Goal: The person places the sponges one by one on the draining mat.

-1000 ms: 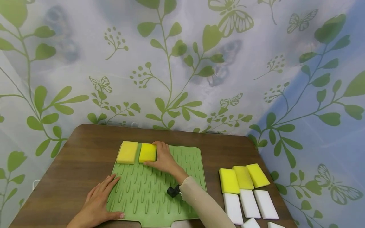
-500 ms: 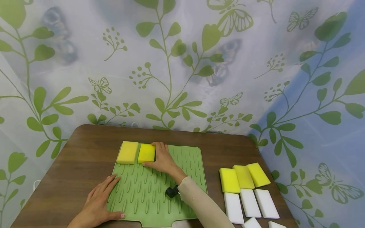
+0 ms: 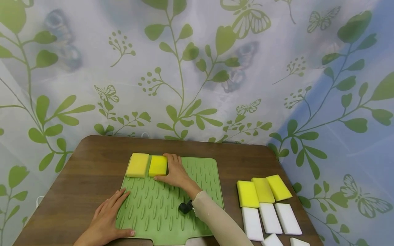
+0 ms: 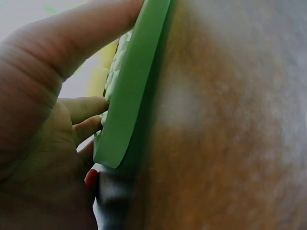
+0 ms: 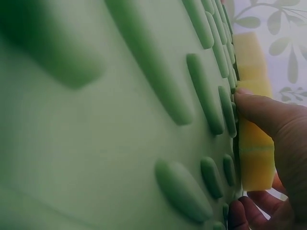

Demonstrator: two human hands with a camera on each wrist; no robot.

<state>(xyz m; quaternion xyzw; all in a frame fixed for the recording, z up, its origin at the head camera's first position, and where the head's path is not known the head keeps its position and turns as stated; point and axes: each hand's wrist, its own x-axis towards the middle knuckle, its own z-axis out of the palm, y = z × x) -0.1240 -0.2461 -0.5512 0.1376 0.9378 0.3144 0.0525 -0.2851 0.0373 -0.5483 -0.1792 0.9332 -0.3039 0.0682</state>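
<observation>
Two yellow sponges sit side by side at the far left corner of a green ribbed mat (image 3: 172,218) on the brown tabletop (image 3: 77,177). The right hand (image 3: 175,172) holds the second sponge (image 3: 158,165), the one nearer the mat's middle: its thumb (image 3: 160,177) lies along the sponge's near edge and its fingers (image 3: 170,158) curl over the far right corner, so the sponge lies between thumb and fingers, flat on the mat. The right wrist view shows the thumb (image 5: 261,112) pressed on the sponge's (image 5: 256,153) side, other fingertips below it. This sponge touches the first sponge (image 3: 137,164), which overhangs the mat's far left corner.

The left hand (image 3: 106,220) rests flat and spread on the mat's near left edge, fingers straight, palm partly on the tabletop; the left wrist view shows its fingers (image 4: 86,108) lying on the mat's (image 4: 129,105) edge, gripping nothing.

Near the tabletop's right edge lie three more yellow sponges (image 3: 263,191) in a row, with white sponges (image 3: 269,218) just nearer the front edge, well apart from both hands.
</observation>
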